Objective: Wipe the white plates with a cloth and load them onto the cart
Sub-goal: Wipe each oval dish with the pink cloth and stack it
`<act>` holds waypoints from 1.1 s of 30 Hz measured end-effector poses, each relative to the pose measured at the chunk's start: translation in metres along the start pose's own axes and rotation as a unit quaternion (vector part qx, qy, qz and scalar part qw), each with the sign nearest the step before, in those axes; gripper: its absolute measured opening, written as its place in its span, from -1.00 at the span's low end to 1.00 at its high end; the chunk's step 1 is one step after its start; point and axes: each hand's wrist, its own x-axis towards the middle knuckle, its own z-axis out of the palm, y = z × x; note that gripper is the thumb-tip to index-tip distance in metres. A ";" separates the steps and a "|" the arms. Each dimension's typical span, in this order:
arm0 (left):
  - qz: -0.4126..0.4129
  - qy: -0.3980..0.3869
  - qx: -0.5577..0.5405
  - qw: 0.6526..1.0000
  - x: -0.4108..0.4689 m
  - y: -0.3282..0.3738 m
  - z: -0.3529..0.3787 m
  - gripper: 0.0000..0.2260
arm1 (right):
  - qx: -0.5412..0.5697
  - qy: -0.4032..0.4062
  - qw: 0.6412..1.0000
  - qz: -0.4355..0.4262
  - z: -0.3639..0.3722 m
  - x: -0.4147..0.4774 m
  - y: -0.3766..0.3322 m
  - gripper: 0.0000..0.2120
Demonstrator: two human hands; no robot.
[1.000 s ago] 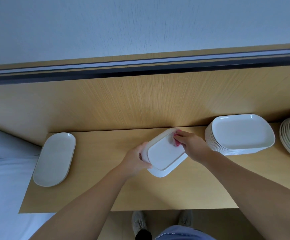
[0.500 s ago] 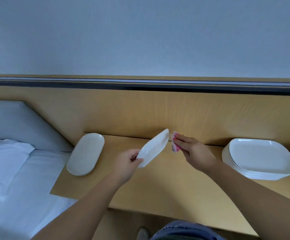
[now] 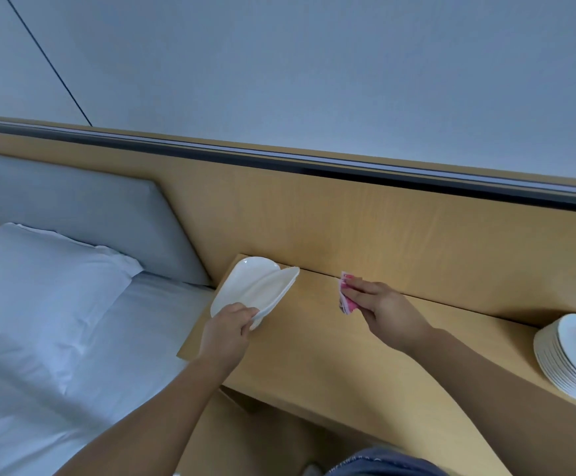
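Two plates show at the left end of the wooden shelf [image 3: 348,355]: a flat plate [image 3: 241,280], and over it a tilted plate [image 3: 272,292] that my left hand [image 3: 226,329] grips by its near rim. My right hand [image 3: 386,310] pinches a pink cloth [image 3: 346,300], well apart. A plate stack [image 3: 575,352] is cut off rightward; a pillow [image 3: 39,280] lies left.

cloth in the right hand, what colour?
Pink, with some white showing; cloth held in the right hand, head view.

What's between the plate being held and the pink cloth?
Nothing but bare wooden tabletop between the held plate and the pink cloth, seen in the head view.
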 end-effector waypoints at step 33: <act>0.097 -0.210 0.045 0.972 0.067 0.031 0.066 -0.76 | -0.040 0.050 0.987 0.147 -0.022 -0.046 0.004 -0.64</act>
